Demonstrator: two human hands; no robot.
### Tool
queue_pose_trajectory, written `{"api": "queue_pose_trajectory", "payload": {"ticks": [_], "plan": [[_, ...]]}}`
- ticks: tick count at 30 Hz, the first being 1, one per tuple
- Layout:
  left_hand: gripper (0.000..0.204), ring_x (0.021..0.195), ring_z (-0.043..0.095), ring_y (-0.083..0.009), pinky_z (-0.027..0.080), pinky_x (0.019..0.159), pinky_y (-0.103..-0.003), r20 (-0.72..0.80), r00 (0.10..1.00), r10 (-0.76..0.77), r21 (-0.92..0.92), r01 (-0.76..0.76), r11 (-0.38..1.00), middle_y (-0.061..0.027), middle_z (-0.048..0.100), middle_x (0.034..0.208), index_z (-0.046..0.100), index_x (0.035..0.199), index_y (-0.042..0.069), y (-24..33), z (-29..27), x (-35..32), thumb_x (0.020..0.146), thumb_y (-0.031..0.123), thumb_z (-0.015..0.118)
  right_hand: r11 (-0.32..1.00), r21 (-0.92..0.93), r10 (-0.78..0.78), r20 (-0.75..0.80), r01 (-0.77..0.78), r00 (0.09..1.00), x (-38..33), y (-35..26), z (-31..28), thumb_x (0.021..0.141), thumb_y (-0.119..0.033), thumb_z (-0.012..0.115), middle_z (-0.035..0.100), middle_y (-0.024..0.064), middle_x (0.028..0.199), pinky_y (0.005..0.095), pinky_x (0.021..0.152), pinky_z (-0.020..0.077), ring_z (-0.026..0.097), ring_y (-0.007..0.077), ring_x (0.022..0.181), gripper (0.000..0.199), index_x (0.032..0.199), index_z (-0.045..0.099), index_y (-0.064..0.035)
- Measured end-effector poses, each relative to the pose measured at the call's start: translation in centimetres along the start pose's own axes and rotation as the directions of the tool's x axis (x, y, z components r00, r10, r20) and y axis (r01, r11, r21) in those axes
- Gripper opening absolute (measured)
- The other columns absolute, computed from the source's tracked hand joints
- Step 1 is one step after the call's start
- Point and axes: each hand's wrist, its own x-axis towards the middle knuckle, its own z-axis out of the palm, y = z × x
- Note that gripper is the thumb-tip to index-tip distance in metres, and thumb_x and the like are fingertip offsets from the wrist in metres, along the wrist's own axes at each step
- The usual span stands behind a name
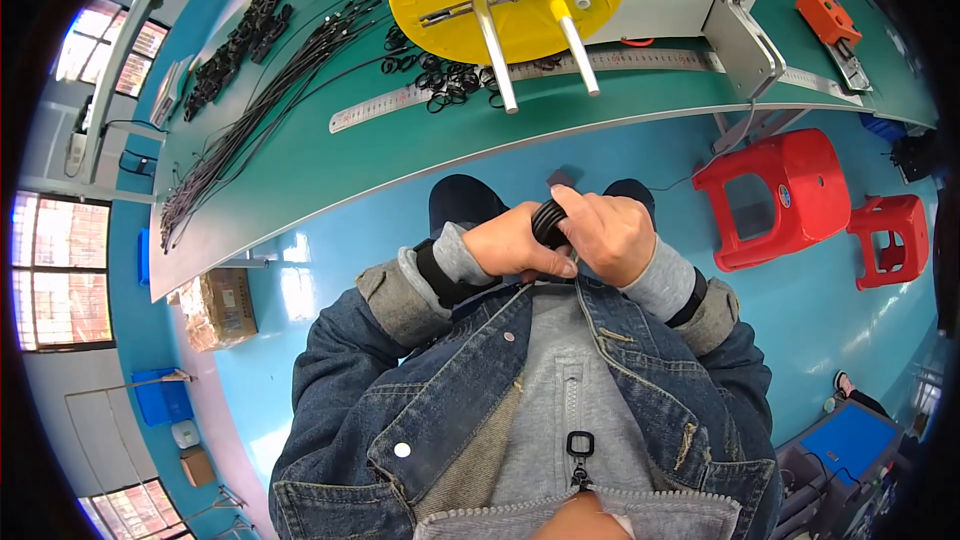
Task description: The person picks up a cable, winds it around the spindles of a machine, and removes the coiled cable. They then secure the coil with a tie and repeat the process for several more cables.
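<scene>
Close in front of my body, both hands meet on a coiled black cable [548, 224]. My left hand [508, 240] is closed round the coil from the left side, with its thumb pointing toward the right hand. My right hand [610, 235] pinches the coil from the right with bent fingers. Part of the coil is hidden behind the fingers. Beyond my hands, over the green table [290, 175], stands a yellow disc [450, 0] with two pale metal rods [495, 55] sticking out toward me.
Long black cables [270, 90] lie in a bundle on the table's left, near black coiled cables [235, 55]. Small black loops [450, 82] rest by a steel ruler [375, 108]. An orange device [828, 18] sits far right. Red stools [780, 195] stand on the right.
</scene>
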Motion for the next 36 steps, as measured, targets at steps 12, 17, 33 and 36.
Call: {"api": "queue_pose_trajectory", "payload": {"ticks": [12, 17, 33, 36], "plan": [[0.027, 0.070, 0.057, -0.0305, 0.046, 0.064, -0.036, -0.490, 0.734, 0.469, 0.603, -0.103, 0.791, -0.0143, 0.057, 0.076, 0.052, 0.090, 0.002, -3.9, 0.7, 0.6, 0.068, 0.008, 0.066, 0.836, 0.468, 0.216, 0.200, -0.287, 0.956, 1.1, -0.8, 1.4, 0.070, -0.019, 0.066, 0.058, 0.0139, 0.072, 0.0368, 0.051, 0.0463, 0.058, 0.0320, 0.059, 0.041, 0.102, 0.048, -0.0008], [0.033, 0.077, 0.055, -0.0381, 0.047, 0.065, -0.042, -0.471, 0.680, 0.562, 0.718, -0.076, 0.692, -0.0185, 0.053, 0.083, 0.047, 0.095, 0.000, -4.8, 0.5, 0.6, 0.066, 0.005, 0.062, 0.926, 0.280, 0.254, 0.031, -0.252, 0.967, 0.7, -0.3, 4.3, 0.073, -0.024, 0.065, 0.058, 0.0136, 0.070, 0.0361, 0.049, 0.0463, 0.058, 0.0300, 0.057, 0.032, 0.091, 0.049, -0.0019], [0.015, 0.061, 0.050, -0.0135, 0.044, 0.053, -0.029, -0.633, 0.771, 0.065, -0.273, -0.301, 0.914, -0.0024, 0.048, 0.068, 0.051, 0.090, 0.003, -5.9, -5.2, -1.6, 0.079, 0.008, 0.061, 0.940, 0.189, 0.295, -0.031, -0.284, 0.955, 8.2, 4.7, 8.8, 0.075, -0.013, 0.061, 0.054, 0.0110, 0.070, 0.0364, 0.053, 0.0425, 0.055, 0.0295, 0.061, 0.014, 0.083, 0.054, -0.0035], [0.014, 0.060, 0.047, -0.0109, 0.042, 0.051, -0.027, -0.524, 0.852, -0.025, -0.575, -0.331, 0.748, -0.0006, 0.047, 0.068, 0.051, 0.090, 0.004, -5.0, -6.2, -2.6, 0.080, 0.008, 0.061, 0.960, -0.075, 0.272, 0.045, -0.268, 0.961, 8.1, 6.8, 10.7, 0.076, -0.009, 0.060, 0.053, 0.0120, 0.075, 0.0375, 0.056, 0.0418, 0.053, 0.0306, 0.066, 0.011, 0.083, 0.054, -0.0038]]}}
